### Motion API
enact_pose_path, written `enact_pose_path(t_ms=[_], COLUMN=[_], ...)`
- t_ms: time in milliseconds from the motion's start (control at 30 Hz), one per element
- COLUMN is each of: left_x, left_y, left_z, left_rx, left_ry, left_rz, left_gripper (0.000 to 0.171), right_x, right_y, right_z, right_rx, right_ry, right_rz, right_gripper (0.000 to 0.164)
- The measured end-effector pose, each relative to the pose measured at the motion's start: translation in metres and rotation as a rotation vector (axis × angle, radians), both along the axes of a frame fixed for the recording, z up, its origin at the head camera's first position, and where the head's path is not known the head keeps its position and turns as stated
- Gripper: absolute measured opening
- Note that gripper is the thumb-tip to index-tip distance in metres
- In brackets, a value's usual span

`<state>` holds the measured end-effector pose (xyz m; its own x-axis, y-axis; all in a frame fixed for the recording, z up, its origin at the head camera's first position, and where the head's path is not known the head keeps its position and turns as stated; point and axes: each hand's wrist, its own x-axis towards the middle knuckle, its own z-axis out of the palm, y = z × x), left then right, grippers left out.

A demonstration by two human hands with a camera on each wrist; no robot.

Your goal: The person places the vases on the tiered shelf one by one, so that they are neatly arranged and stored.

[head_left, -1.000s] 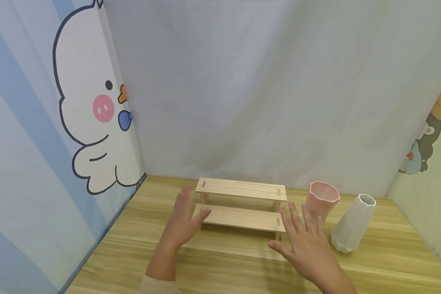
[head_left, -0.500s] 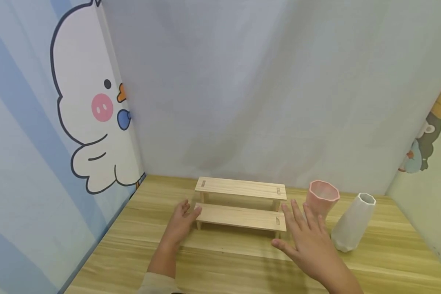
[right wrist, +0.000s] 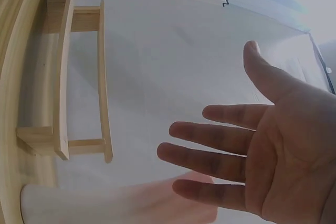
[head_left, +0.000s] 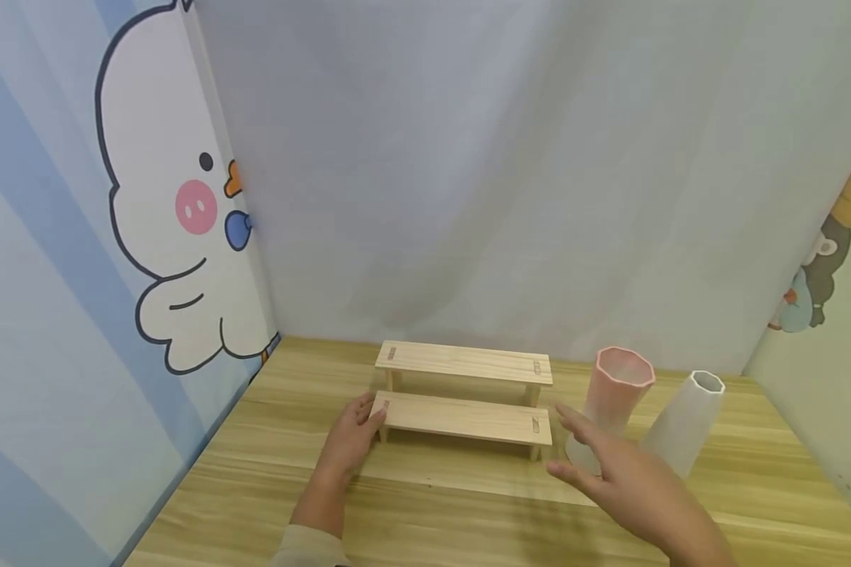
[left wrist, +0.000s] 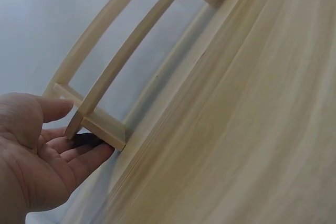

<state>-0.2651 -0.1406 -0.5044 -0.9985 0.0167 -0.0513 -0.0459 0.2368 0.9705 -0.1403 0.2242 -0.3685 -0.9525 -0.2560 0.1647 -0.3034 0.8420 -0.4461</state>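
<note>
A two-tier light wooden stand (head_left: 464,419) sits on the table, its rear board higher than the front one. My left hand (head_left: 351,439) holds the left end of the front board, thumb along the top edge and fingers curled by the leg, as the left wrist view (left wrist: 44,156) shows. On the right, my right hand (head_left: 631,484) hovers with fingers extended, holding nothing; its palm (right wrist: 299,161) faces the stand in the right wrist view. Behind it stands a faceted vase (head_left: 615,386), pink fading to white, partly covered by the hand. A white faceted vase (head_left: 688,421) is beside that.
The wood-grain table (head_left: 425,512) meets a plain grey-white cloth (head_left: 468,173) behind the stand. A blue-striped panel with a cartoon bird (head_left: 163,197) closes off the left side, and another printed panel (head_left: 823,354) the right.
My left hand has come down and closed on the front board's left end. My right hand has turned from palm-down to more sideways and shifted slightly right. Stand and vases keep their places.
</note>
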Motion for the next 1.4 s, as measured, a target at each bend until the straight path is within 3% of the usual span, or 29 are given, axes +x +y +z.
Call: enact_pose_path(t_ms=[233, 467, 700, 833, 967, 1167, 1300, 1400], left_x=[0.000, -0.002, -0.003, -0.004, -0.005, -0.004, -0.003, -0.004], left_y=[0.003, 0.004, 0.004, 0.004, 0.004, 0.005, 0.005, 0.005], left_z=[-0.002, -0.002, -0.003, -0.002, -0.003, -0.003, -0.003, -0.004], left_rx=[-0.001, 0.001, 0.019, 0.024, 0.026, 0.023, 0.026, 0.028], left_ry=[0.007, 0.011, 0.005, 0.001, -0.003, -0.008, -0.009, -0.007], left_rz=[0.016, 0.028, 0.025, 0.030, 0.027, 0.030, 0.028, 0.023], left_gripper=[0.059, 0.058, 0.057, 0.057, 0.057, 0.056, 0.056, 0.056], right_x=[0.003, 0.002, -0.007, -0.013, -0.018, -0.026, -0.033, -0.039], right_y=[0.030, 0.066, 0.085, 0.096, 0.108, 0.124, 0.135, 0.142], right_z=[0.014, 0.019, 0.013, 0.007, 0.000, -0.013, -0.024, -0.035], right_rx=[-0.111, -0.222, -0.477, -0.548, -0.616, -0.693, -0.680, -0.668], right_ry=[0.072, 0.295, 0.558, 0.666, 0.644, 0.482, 0.352, 0.304], right_rz=[-0.098, -0.287, -0.555, -0.609, -0.625, -0.643, -0.601, -0.530], right_gripper=[0.051, 0.037, 0.031, 0.034, 0.040, 0.050, 0.057, 0.063])
